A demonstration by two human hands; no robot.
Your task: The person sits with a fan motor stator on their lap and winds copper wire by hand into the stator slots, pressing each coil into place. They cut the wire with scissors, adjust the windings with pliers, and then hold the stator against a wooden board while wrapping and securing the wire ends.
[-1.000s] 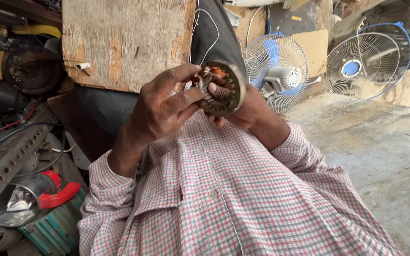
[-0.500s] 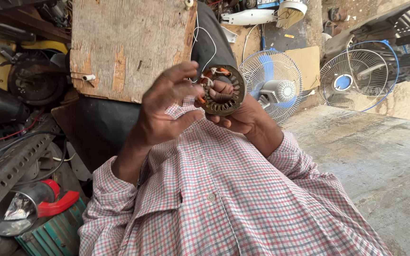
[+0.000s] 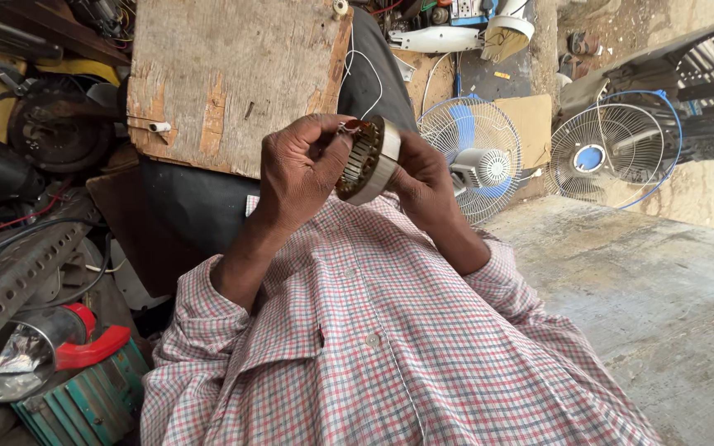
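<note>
A checked shirt (image 3: 390, 355) in red, white and blue fills the lower middle of the frame. Above it, in the upper left, leans a worn wooden board (image 3: 233, 78). Two table fans stand to the right on the concrete floor (image 3: 663, 306): a blue-bladed fan (image 3: 477, 161) just behind the hands, and a second fan (image 3: 605, 157) further right. At the lower left lies a metal pot (image 3: 10, 363) with a red handle. In the upper middle, the left hand (image 3: 303, 173) and right hand (image 3: 427, 186) are both closed around a round motor stator (image 3: 368, 161), held edge-on between them, white wires rising from it
</note>
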